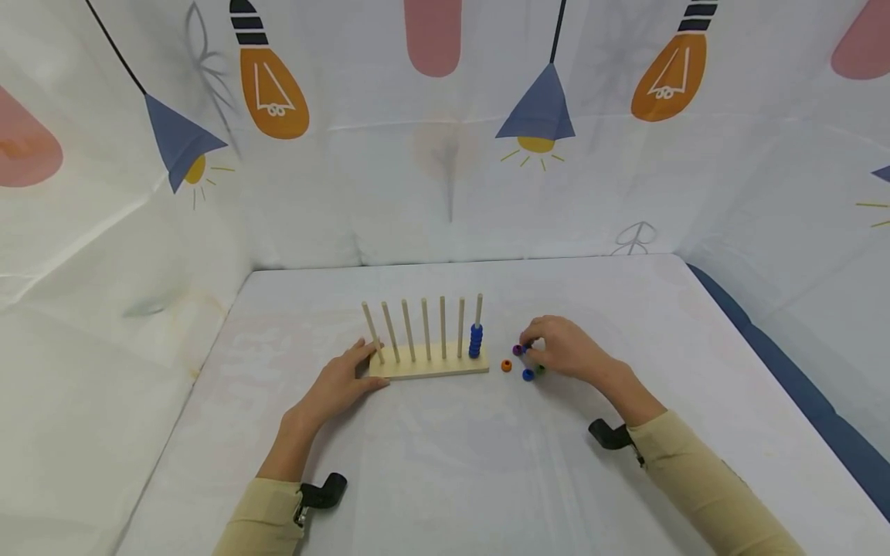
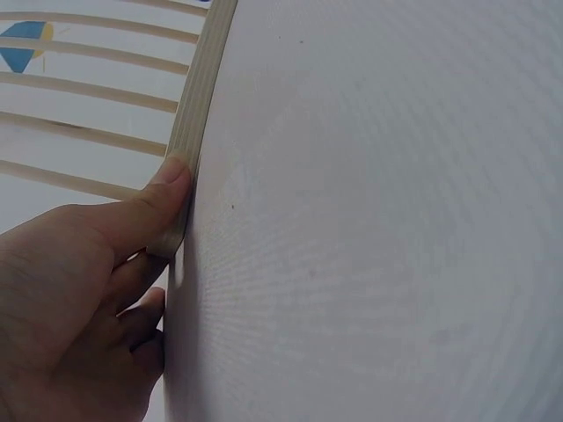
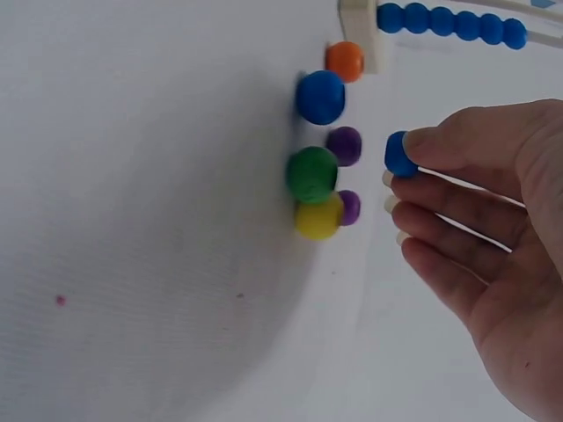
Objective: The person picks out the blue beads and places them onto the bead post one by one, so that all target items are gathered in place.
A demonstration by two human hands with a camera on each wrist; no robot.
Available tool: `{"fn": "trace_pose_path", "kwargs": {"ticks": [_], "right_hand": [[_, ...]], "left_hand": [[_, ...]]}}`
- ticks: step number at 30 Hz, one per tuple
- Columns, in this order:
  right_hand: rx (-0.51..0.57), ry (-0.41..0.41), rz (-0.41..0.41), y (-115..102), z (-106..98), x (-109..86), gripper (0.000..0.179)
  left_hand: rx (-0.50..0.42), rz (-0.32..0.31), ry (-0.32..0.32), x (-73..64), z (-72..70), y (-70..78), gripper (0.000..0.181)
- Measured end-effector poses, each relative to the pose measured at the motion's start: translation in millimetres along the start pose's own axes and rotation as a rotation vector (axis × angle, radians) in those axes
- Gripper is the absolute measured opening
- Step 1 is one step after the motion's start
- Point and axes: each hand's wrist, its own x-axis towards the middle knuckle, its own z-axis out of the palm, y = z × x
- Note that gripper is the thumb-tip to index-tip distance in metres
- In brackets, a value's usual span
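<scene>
A pale wooden bead stand (image 1: 429,369) with several upright pegs sits on the table; its rightmost peg carries a stack of blue beads (image 1: 476,341). At the stand's left end my left hand (image 1: 337,386) grips the base, the thumb lying along its front edge in the left wrist view. To the right of the stand, my right hand (image 1: 568,349) pinches one blue bead (image 3: 400,156) between thumb and fingertips, above the table. Close to it lie loose beads: an orange bead (image 3: 345,61), a blue bead (image 3: 320,98), a green bead (image 3: 312,174), a yellow bead (image 3: 319,216) and two purple beads (image 3: 344,146).
The white table (image 1: 445,471) extends around the stand on all sides. Behind it hangs a white curtain (image 1: 389,193) printed with lamps and bulbs. Something dark blue (image 1: 799,378) runs beside the table's right edge.
</scene>
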Motion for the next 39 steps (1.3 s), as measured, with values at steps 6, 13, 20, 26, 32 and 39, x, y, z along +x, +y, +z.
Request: {"fn": "trace_pose_path", "kwargs": {"ticks": [6,13,20,26,32,39], "right_hand": [[0.031,0.050,-0.012,-5,-11,2.6,0.017],[0.028,0.097,-0.047,-18,-31,7.0,0.016],[0.035,0.147,-0.114,-33,-50,12.8,0.016],[0.051,0.176,-0.150,-43,-60,18.9,0.016],[0.073,0.231,-0.230,-53,-70,22.8,0.017],[0.078,0.240,-0.261,-68,-82,26.7,0.017]], "left_hand": [[0.000,-0.004,-0.003,0.3,-0.2,0.3,0.079],[-0.009,-0.003,-0.006,-0.3,-0.5,1.3,0.079],[-0.011,-0.005,-0.001,-0.6,0.0,0.9,0.079],[-0.004,-0.004,0.000,-0.7,0.4,-0.1,0.078],[-0.003,-0.002,-0.004,-0.8,-0.9,-0.3,0.078],[0.003,0.002,-0.005,0.1,-0.7,0.5,0.078]]}}
